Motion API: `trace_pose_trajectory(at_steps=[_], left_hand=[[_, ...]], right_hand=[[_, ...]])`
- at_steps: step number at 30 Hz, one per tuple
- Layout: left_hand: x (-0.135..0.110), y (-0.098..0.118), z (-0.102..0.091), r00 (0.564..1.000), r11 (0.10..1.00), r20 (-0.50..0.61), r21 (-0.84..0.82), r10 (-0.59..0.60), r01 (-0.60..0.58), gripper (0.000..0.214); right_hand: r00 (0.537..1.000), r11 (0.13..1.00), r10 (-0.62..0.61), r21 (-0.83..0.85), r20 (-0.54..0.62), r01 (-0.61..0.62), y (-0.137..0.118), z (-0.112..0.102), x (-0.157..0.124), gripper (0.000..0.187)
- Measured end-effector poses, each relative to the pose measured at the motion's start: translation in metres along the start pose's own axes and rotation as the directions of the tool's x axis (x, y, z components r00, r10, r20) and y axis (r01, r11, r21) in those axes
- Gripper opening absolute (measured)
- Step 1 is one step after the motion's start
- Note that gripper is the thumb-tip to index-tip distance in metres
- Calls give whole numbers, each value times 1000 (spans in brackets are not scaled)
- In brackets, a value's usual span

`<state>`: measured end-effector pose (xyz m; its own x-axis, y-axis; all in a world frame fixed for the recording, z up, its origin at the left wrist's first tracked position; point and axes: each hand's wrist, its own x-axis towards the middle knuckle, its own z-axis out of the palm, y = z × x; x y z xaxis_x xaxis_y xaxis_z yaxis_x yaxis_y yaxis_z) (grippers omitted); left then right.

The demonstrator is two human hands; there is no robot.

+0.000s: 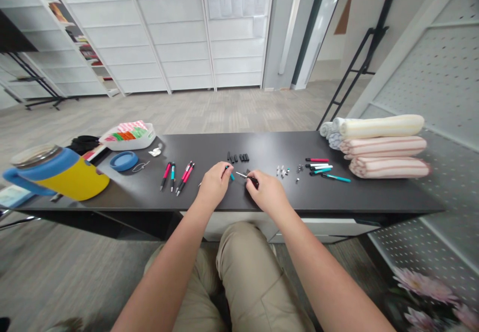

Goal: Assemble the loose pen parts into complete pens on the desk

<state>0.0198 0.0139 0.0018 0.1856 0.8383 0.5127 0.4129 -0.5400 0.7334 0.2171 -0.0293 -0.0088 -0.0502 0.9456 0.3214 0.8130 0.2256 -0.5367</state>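
Our left hand (pixel 214 185) — left fingers (pixel 223 173) pinched together on small teal pen part (pixel 232 176), close above dark tabletop (pixel 288 197). Our right hand (pixel 267 191) — right fingers (pixel 251 176) clamped on black pen piece (pixel 255 182), thin metal refill (pixel 241 175) pointing toward left hand. Row of black pen parts (pixel 237 157) just beyond hands; red and teal pens (pixel 177 177) to left; small metal parts (pixel 282 171) and loose pen barrels (pixel 320 167) to right, beside folded towels (pixel 381 147).
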Motion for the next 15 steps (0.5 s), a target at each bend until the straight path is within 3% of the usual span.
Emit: trace_pose_trajectory(at_steps=[4,8,12,15], left_hand=[[-1,-4,-4,996,988,-2,125,-86,86,28],[0,-9,-6,980,980,-71,64,-186,190,34],[2,-18,-3,950,955,-158,-172,-268,240,31],[5,-23,-1,894,834,-202,-484,-401,265,31]], right_hand=[[1000,999,12,-35,-3,-12,-2,-1,-1,17],[1000,998,28,-53,11,-28,-3,-2,0,18],[999,998,39,-55,18,-38,-4,-2,0,18],[999,998,41,-56,16,-40,-4,-2,-1,17]])
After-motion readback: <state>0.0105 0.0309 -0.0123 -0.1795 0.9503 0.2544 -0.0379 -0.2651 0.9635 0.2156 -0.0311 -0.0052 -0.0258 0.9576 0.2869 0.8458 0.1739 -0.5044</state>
